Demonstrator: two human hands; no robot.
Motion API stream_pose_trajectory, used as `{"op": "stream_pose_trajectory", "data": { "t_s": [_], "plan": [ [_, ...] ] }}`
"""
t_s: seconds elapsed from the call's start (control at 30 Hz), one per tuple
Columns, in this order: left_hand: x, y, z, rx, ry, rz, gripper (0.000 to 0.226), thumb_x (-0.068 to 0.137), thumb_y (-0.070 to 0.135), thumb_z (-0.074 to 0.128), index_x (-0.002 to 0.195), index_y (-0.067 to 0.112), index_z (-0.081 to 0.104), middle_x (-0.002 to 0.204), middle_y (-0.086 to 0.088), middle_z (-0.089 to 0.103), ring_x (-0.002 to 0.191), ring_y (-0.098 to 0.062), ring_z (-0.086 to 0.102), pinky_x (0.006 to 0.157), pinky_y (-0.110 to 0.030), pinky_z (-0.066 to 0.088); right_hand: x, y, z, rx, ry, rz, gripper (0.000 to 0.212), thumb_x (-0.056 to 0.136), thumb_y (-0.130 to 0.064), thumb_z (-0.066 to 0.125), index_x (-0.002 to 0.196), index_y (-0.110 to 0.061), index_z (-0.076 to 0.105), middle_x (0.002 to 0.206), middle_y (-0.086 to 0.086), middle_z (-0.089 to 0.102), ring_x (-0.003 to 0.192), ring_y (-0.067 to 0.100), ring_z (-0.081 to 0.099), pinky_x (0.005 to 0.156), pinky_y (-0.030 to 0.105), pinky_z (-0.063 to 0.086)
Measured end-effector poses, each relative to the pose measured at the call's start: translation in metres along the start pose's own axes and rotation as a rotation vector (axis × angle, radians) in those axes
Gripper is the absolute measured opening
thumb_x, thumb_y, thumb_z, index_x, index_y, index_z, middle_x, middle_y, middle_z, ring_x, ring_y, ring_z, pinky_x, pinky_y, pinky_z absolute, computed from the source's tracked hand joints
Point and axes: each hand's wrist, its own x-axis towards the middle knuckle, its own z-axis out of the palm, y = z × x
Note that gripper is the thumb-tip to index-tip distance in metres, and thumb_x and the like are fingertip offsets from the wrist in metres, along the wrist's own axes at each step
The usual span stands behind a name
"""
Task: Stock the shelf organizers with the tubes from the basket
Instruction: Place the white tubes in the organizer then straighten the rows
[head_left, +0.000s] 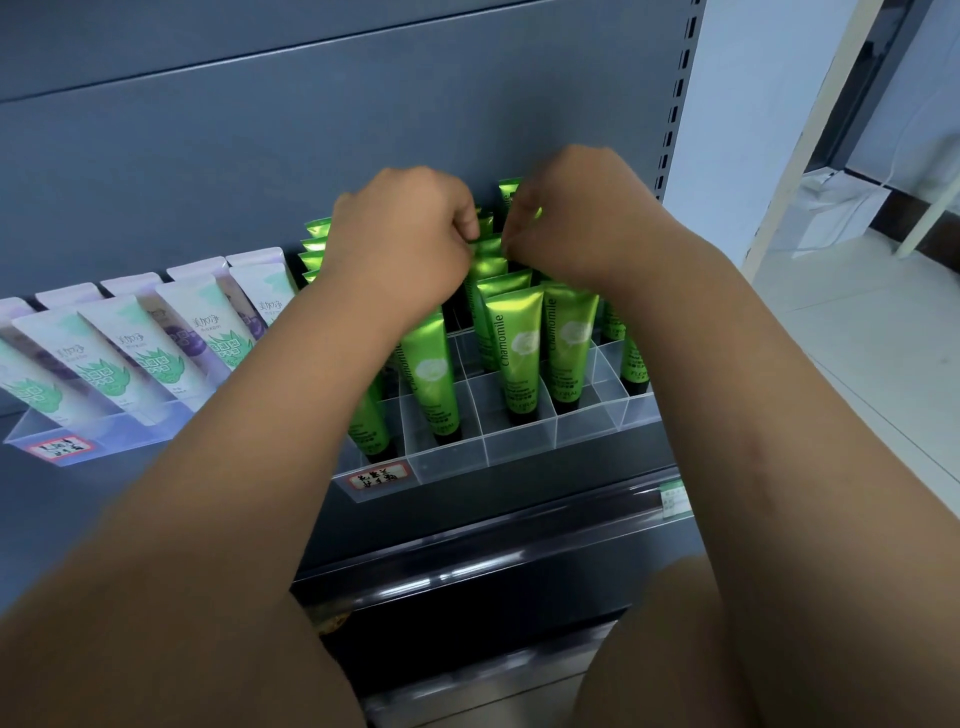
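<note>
With left grip (400, 234) and right grip (576, 223) both curled narrow, pinching the crimped top of the green tube (488, 254) just between them, ease straight down, cap first, into its organizer (519, 447) cell beneath, without tipping neighbouring tubes (514, 338) below the grips.

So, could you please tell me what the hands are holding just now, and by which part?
A green tube, pinched at its flat crimped top edge by the left hand and the right hand, one at each corner.
</note>
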Motion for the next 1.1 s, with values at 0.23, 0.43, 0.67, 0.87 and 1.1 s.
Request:
{"op": "stream_pose_trajectory", "data": {
  "t_s": [0.23,0.43,0.67,0.87,1.1],
  "plan": [
    [-0.002,-0.005,0.005,-0.035,0.02,0.031,0.028,0.08,0.008,0.059,0.089,0.03,0.073,0.092,0.009,0.073,0.1,-0.024,0.066,0.092,-0.047,0.051,-0.001,-0.004,0.005,-0.03,-0.004,-0.063,0.022,0.085,-0.018,0.057,0.09,-0.015,0.078,0.094,0.009,0.072,0.092,0.031,0.065,0.081,0.04,0.056],
    [-0.002,-0.006,0.009,-0.07,0.045,0.075,0.029,0.079,0.01,0.056,0.093,0.029,0.073,0.093,0.007,0.074,0.099,-0.025,0.067,0.092,-0.047,0.051,-0.001,-0.001,0.007,-0.036,0.044,-0.069,0.023,0.084,-0.018,0.058,0.093,-0.02,0.079,0.094,0.008,0.07,0.094,0.033,0.063,0.08,0.043,0.057],
    [-0.003,-0.006,0.011,-0.125,0.036,0.078,0.029,0.078,0.01,0.057,0.091,0.029,0.074,0.09,0.01,0.073,0.096,-0.023,0.067,0.091,-0.047,0.053,-0.002,0.002,0.007,-0.018,0.053,-0.07,0.021,0.083,-0.021,0.061,0.092,-0.024,0.08,0.096,0.004,0.072,0.094,0.03,0.064,0.08,0.042,0.057],
    [-0.003,-0.009,0.016,-0.22,0.026,0.026,0.024,0.077,0.015,0.059,0.082,0.035,0.071,0.079,0.017,0.068,0.09,-0.021,0.069,0.088,-0.047,0.056,-0.002,0.006,0.006,-0.035,0.045,-0.07,0.02,0.085,-0.02,0.061,0.091,-0.021,0.08,0.094,0.006,0.072,0.091,0.031,0.065,0.08,0.042,0.057],
    [-0.004,-0.01,0.017,-0.294,0.016,-0.003,0.023,0.076,0.017,0.059,0.08,0.038,0.069,0.075,0.022,0.066,0.087,-0.015,0.07,0.089,-0.045,0.056,-0.002,0.008,0.004,-0.004,0.026,-0.064,0.017,0.087,-0.021,0.064,0.093,-0.025,0.08,0.098,0.001,0.074,0.096,0.026,0.065,0.084,0.04,0.056]
  ]
}}
